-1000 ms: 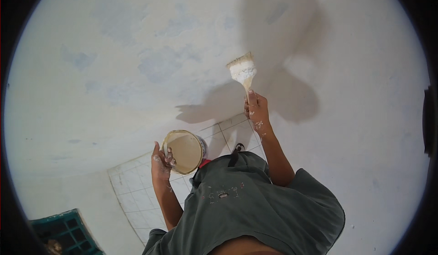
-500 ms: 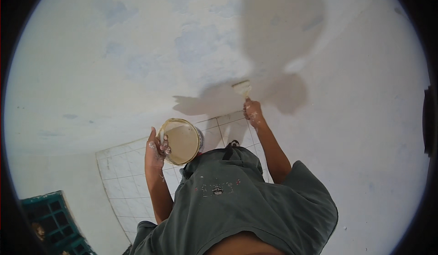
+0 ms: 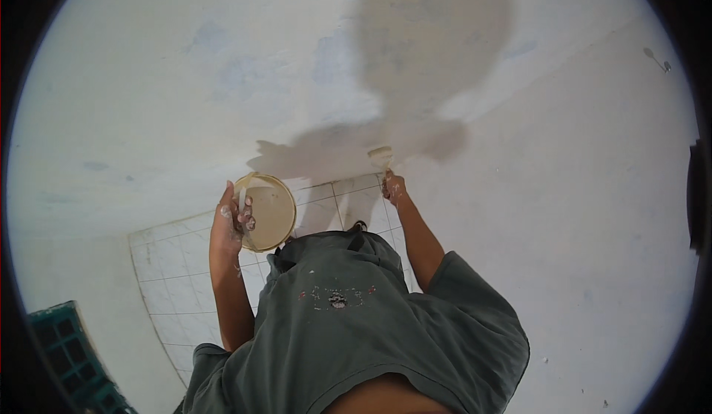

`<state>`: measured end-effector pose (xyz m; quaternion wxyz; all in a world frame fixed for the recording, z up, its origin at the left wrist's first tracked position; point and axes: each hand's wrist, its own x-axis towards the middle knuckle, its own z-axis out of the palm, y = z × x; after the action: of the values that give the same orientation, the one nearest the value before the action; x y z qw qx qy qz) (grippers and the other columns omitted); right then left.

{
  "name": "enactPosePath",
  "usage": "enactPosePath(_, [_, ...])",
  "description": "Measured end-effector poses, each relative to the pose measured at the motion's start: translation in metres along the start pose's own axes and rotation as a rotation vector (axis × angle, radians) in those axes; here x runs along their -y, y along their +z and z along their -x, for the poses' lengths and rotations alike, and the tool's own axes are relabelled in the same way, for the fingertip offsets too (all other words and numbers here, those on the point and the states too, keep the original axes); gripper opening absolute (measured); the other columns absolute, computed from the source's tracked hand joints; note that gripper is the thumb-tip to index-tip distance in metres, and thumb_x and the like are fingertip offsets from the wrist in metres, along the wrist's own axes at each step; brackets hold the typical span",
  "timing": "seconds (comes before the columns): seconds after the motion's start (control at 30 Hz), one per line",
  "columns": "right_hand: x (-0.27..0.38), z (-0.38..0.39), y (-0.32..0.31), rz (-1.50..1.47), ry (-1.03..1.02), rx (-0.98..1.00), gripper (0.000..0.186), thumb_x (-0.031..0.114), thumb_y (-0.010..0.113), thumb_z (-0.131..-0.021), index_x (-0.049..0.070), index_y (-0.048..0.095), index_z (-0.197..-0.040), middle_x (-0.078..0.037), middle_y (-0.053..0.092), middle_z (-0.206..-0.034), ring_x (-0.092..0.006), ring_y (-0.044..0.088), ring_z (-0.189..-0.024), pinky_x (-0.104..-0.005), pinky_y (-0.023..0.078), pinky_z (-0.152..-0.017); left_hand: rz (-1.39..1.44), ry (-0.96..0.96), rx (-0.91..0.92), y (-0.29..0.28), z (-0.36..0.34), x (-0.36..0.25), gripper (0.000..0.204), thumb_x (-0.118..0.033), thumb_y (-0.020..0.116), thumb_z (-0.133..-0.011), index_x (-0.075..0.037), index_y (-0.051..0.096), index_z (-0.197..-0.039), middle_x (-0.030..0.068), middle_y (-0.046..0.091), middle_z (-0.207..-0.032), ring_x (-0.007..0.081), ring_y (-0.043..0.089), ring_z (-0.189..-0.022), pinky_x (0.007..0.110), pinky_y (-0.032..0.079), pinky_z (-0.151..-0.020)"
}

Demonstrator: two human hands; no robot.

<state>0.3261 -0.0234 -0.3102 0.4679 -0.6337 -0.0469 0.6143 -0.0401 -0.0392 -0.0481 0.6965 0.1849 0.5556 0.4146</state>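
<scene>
My left hand (image 3: 235, 217), speckled with white paint, is closed at the left side of a round bucket (image 3: 291, 217). Its fingers curl over the rim beside a pale strip that looks like the handle. Cream-coloured paint (image 3: 268, 220) shows inside the bucket, which is tilted toward me. My right hand (image 3: 394, 189), also spattered, grips the handle of a wide flat paintbrush (image 3: 380, 155). The brush head points away from me, close to the lower part of the wall (image 3: 297, 117); whether it touches the wall I cannot tell.
Bluish patches mottle the pale wall ahead, and my shadow falls across it. Another pale wall (image 3: 578, 214) stands to the right. White floor tiles (image 3: 174, 284) lie below. A green-framed grille (image 3: 70, 355) is at the lower left, and a small hook-like fitting (image 3: 666, 66) sits at the upper right.
My view has shifted, so the bucket and both arms appear farther left. The brush now sits lower relative to the wall and nearer the floor tiles. Both hands keep their holds.
</scene>
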Motion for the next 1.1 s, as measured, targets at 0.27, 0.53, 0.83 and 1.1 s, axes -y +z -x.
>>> enactPosePath(0.27, [0.139,0.160,0.034,0.204,-0.364,0.047,0.035,0.036,0.048,-0.089,0.010,0.048,-0.066,0.006,0.036,-0.049,-0.0032,0.029,-0.036,-0.0188,0.021,-0.032,0.094,0.040,-0.121,-0.010,-0.002,0.010,0.044,-0.047,0.042,-0.088,-0.008,0.052,-0.072,-0.0036,0.037,-0.046,0.0069,0.032,-0.038,0.022,0.031,-0.039])
enactPosePath(0.53, [0.107,0.091,0.046,0.045,-0.603,0.145,0.039,0.039,0.041,-0.092,0.006,0.051,-0.074,0.002,0.040,-0.051,-0.0047,0.032,-0.040,-0.0190,0.021,-0.036,0.077,0.003,-0.070,-0.007,-0.001,0.003,0.046,-0.048,0.041,-0.088,-0.006,0.052,-0.071,-0.0036,0.036,-0.045,0.0074,0.031,-0.038,0.021,0.031,-0.039])
enactPosePath(0.83, [-0.004,0.006,0.020,0.198,0.000,0.026,0.040,0.046,0.047,-0.086,0.011,0.046,-0.067,0.003,0.038,-0.050,-0.0061,0.031,-0.034,-0.0209,0.021,-0.030,0.069,0.019,-0.078,-0.003,0.003,0.005,0.046,-0.047,0.042,-0.088,-0.006,0.052,-0.071,-0.0036,0.036,-0.047,0.0070,0.031,-0.038,0.021,0.032,-0.039])
enactPosePath(1.1, [0.136,0.155,0.046,0.278,-0.179,0.099,0.040,0.045,0.049,-0.086,0.010,0.049,-0.068,0.004,0.039,-0.052,-0.0034,0.029,-0.035,-0.0179,0.020,-0.031,0.101,0.074,-0.099,-0.005,0.003,0.005,0.043,-0.045,0.044,-0.088,-0.006,0.052,-0.072,-0.0032,0.039,-0.050,0.0061,0.031,-0.039,0.021,0.032,-0.038])
